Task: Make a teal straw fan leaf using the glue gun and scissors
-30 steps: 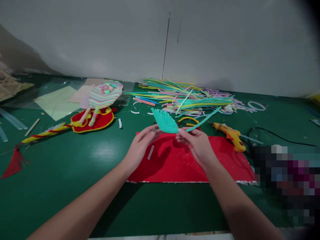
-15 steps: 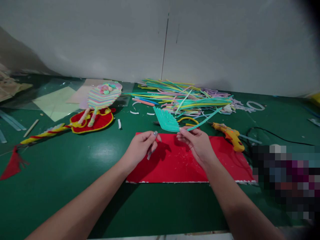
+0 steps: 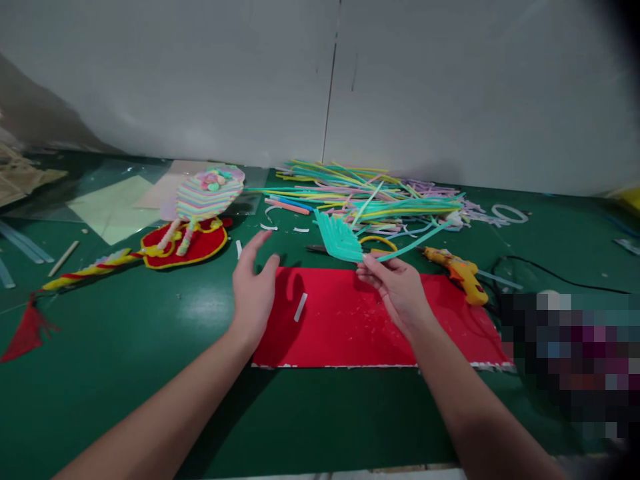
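Note:
My right hand (image 3: 393, 283) pinches the lower corner of a turquoise pipe-cleaner piece (image 3: 340, 239), folded in close rows like a leaf or wing, with one long loose stem (image 3: 417, 243) reaching right. The piece is held above the far edge of a red sheet (image 3: 350, 333). Off the sheet's left edge, my left hand (image 3: 253, 287) is open, thumb and fingers apart, holding nothing. A short white strip (image 3: 301, 307) lies on the sheet just right of it. Behind the turquoise piece are yellow-handled scissors (image 3: 377, 240), partly hidden.
Many pastel pipe cleaners (image 3: 370, 197) are heaped by the wall. A yellow glue gun (image 3: 463, 273) rests at the sheet's right, its black cord (image 3: 550, 267) trailing right. Leftward lie a striped fuzzy ornament (image 3: 210, 200), a red tasselled piece (image 3: 200, 247) and paper sheets (image 3: 115, 207).
My left hand has moved left and its fingers have opened. The white strip, partly hidden before, now shows whole on the red sheet. My right hand keeps hold of the turquoise piece, shifted slightly right.

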